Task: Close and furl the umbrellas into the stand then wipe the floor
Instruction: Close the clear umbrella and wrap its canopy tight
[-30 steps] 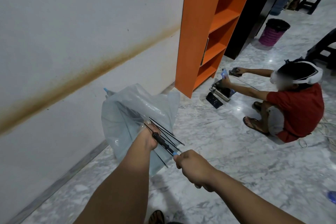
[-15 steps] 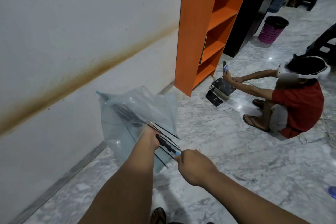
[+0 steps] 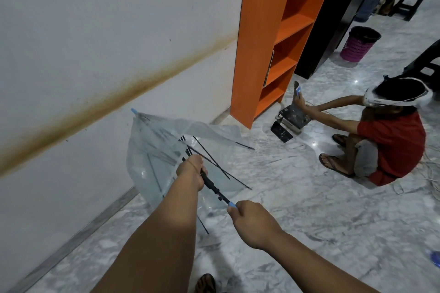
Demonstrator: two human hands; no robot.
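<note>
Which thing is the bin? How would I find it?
Start at the tall orange shelf against the wall, then pass the black cabinet beside it. The bin stands on the marble floor just beyond: a round purple mesh basket with a black liner, the only purple thing there.

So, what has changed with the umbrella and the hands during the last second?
The clear umbrella has spread wider: its canopy and black ribs now fan out further toward the orange shelf. Both grips stayed the same: the left hand up on the shaft by the ribs, the right hand on the blue handle end. The seated person has raised one hand.
</note>
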